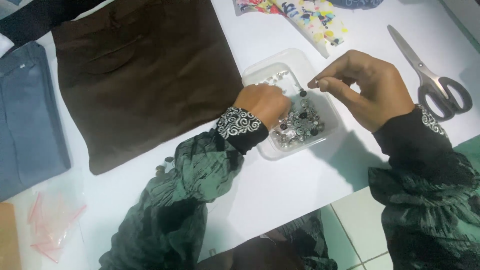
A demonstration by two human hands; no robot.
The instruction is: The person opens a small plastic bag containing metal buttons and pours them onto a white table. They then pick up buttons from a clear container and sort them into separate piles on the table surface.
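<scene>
A: Head view. Clear plastic tray (280, 62) on white table (280, 185), shallow, rounded corners, translucent rim. Inside: heap of small round buttons (300, 122), silver, grey and black, piled toward the tray's near right corner; far part mostly bare.

B: Hands?

A: Left hand (262, 102) down inside the tray, fingers curled among the buttons; whether anything is gripped, cannot tell. Right hand (365, 87) raised just above the tray's right rim, thumb and forefinger pinched on something tiny, too small to identify.

B: Edges, free room?

A: Left of the tray, touching or nearly so: brown folded cloth (145, 75). Further left of the tray: blue-grey garment (27, 115). Beyond the tray's far rim: floral print fabric (300, 17). Well right of the tray: scissors (432, 80), closed, handles toward the table's near edge. Bare table below the tray up to the near edge; tiled floor visible past it. Far down-left of the tray: clear bags (52, 220) with pink strips.
</scene>
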